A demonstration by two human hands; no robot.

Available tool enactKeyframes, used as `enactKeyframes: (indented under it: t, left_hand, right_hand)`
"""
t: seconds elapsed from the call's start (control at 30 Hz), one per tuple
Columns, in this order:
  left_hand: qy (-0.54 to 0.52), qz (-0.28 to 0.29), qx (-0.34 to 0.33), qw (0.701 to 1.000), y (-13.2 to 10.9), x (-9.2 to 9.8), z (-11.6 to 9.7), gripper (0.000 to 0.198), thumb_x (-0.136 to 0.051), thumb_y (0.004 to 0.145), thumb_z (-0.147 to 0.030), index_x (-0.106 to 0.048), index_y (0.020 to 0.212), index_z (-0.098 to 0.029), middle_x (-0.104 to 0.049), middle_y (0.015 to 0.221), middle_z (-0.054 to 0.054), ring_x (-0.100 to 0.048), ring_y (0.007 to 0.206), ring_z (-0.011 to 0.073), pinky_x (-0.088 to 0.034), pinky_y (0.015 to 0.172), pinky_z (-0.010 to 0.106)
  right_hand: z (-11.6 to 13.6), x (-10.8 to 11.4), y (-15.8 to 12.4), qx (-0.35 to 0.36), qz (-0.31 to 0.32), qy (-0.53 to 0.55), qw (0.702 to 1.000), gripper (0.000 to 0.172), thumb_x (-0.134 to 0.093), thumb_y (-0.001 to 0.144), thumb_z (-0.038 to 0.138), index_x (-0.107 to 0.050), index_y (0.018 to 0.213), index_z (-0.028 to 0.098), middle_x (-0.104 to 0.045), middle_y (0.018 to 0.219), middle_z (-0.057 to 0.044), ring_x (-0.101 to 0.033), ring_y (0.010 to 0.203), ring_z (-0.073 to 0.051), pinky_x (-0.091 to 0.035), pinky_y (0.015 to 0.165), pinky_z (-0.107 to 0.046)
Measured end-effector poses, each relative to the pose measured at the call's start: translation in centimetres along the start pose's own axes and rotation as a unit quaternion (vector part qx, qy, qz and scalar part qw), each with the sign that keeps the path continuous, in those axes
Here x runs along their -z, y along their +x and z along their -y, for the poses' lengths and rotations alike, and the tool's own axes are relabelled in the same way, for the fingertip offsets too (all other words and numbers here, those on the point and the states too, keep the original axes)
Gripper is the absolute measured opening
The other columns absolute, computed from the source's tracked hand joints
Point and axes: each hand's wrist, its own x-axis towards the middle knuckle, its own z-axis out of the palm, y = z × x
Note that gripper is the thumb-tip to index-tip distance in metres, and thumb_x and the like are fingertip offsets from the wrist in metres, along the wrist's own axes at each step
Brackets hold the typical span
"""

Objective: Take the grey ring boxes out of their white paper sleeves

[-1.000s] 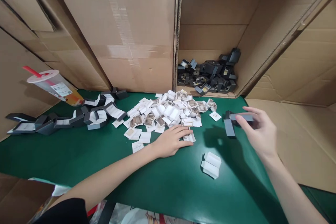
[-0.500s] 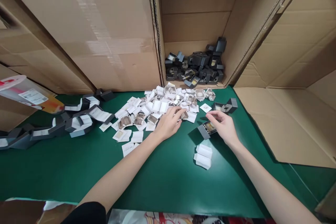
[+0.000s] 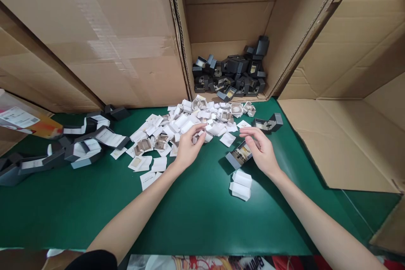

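My left hand (image 3: pixel 189 147) hovers at the front edge of a heap of small white folded papers (image 3: pixel 183 120), its thumb and fingers apart. My right hand (image 3: pixel 261 149) is beside a dark open box (image 3: pixel 239 155), which lies on the green table; its fingers are bent and parted, with nothing seen between them. A folded white card (image 3: pixel 241 184) lies just in front of that box. Another open dark box (image 3: pixel 268 123) rests behind my right hand.
Dark boxes (image 3: pixel 234 67) are piled in an open carton (image 3: pixel 230 21) at the back. More dark boxes with white inserts (image 3: pixel 85 147) lie at the left, by a plastic tub (image 3: pixel 28 118). A cardboard flap (image 3: pixel 341 147) covers the right side.
My left hand has moved a little left and its fingers have spread. The fingers of my right hand have parted. A white paper near the dark box has shifted. The view has shifted slightly.
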Motion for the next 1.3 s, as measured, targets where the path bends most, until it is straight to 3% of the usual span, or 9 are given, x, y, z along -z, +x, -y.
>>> enactKeyframes:
  t: [0.1,0.23,0.37,0.47,0.53,0.73,0.9,1.13,1.3]
  left_hand:
    - [-0.001,-0.002,0.016,1.0,-0.3,0.3,-0.2,0.037,-0.047,0.091,-0.033,-0.048,0.126,-0.02,-0.066,0.109,0.009,-0.063,0.105,0.0197,-0.054,0.081,0.03]
    - [0.119,0.018,-0.081,0.989,-0.4,0.4,-0.5,0.044,-0.043,0.091,-0.021,-0.037,0.135,-0.021,-0.056,0.129,0.012,-0.052,0.122,0.023,-0.045,0.1,0.042]
    - [0.241,0.084,-0.228,0.94,0.2,-0.3,-1.4,0.042,-0.039,0.089,-0.01,-0.045,0.13,-0.019,-0.045,0.141,0.014,-0.031,0.138,0.0273,-0.032,0.11,0.051]
    - [0.282,0.171,-0.3,0.895,1.7,-1.7,-2.2,0.045,-0.037,0.084,0.0,-0.051,0.123,-0.019,-0.051,0.136,0.012,-0.037,0.135,0.0266,-0.036,0.107,0.048]
    - [0.306,0.2,-0.31,0.878,2.9,-3.1,-2.5,0.051,-0.038,0.079,0.005,-0.052,0.123,-0.016,-0.054,0.132,0.011,-0.041,0.13,0.0256,-0.037,0.106,0.045]
    - [0.347,0.217,-0.297,0.863,4.8,-6.1,-2.4,0.043,-0.045,0.079,0.001,-0.058,0.117,-0.013,-0.06,0.107,0.013,-0.049,0.112,0.0273,-0.042,0.093,0.042]
    - [0.334,0.193,-0.273,0.881,4.6,-4.9,-2.5,0.031,-0.04,0.087,-0.007,-0.066,0.103,-0.015,-0.059,0.093,0.012,-0.05,0.097,0.0271,-0.044,0.078,0.04]
    - [0.068,0.088,-0.156,0.981,5.1,-1.0,-5.1,0.013,-0.048,0.088,-0.019,-0.061,0.091,-0.017,-0.057,0.086,0.004,-0.056,0.078,0.0143,-0.049,0.067,0.027]
    - [-0.116,0.142,-0.027,0.983,3.9,-1.0,-6.6,0.013,-0.054,0.085,-0.024,-0.051,0.097,-0.019,-0.055,0.086,0.001,-0.058,0.071,0.0112,-0.054,0.055,0.022]
  right_hand:
    - [0.5,0.0,-0.2,0.048,0.0,-0.029,0.998,0.018,-0.05,0.092,0.032,-0.062,0.101,0.023,-0.061,0.111,-0.009,-0.059,0.104,-0.022,-0.052,0.076,-0.034]
    - [0.7,-0.1,-0.2,0.088,-0.008,-0.076,0.993,0.013,-0.052,0.09,0.025,-0.063,0.097,0.023,-0.062,0.108,-0.008,-0.06,0.099,-0.021,-0.052,0.075,-0.035]
    - [0.5,-0.1,-0.1,0.1,-0.018,-0.102,0.99,0.014,-0.052,0.089,0.022,-0.063,0.098,0.022,-0.063,0.105,-0.008,-0.061,0.095,-0.021,-0.051,0.076,-0.035]
    - [0.4,0.0,0.0,0.09,-0.04,-0.102,0.99,0.018,-0.052,0.089,0.021,-0.06,0.106,0.021,-0.064,0.103,-0.008,-0.062,0.092,-0.02,-0.051,0.077,-0.035]
    - [0.3,0.2,0.2,0.082,-0.058,-0.101,0.99,0.02,-0.052,0.089,0.022,-0.058,0.108,0.021,-0.065,0.102,-0.008,-0.062,0.09,-0.02,-0.052,0.078,-0.036]
    - [0.3,0.8,0.4,0.092,-0.067,-0.109,0.988,0.018,-0.05,0.089,0.022,-0.058,0.105,0.022,-0.065,0.101,-0.008,-0.063,0.088,-0.02,-0.053,0.077,-0.037]
    - [0.6,1.0,0.4,0.117,-0.079,-0.13,0.981,0.018,-0.05,0.089,0.019,-0.06,0.102,0.023,-0.065,0.101,-0.008,-0.062,0.094,-0.022,-0.052,0.081,-0.04]
    - [1.3,1.1,0.3,0.17,-0.113,-0.162,0.965,0.018,-0.053,0.087,0.019,-0.059,0.103,0.026,-0.066,0.101,-0.008,-0.062,0.099,-0.025,-0.051,0.087,-0.047]
    - [1.9,0.6,-0.2,0.159,-0.079,-0.147,0.973,0.03,-0.062,0.084,0.025,-0.053,0.113,0.025,-0.067,0.099,-0.008,-0.063,0.096,-0.025,-0.05,0.086,-0.046]
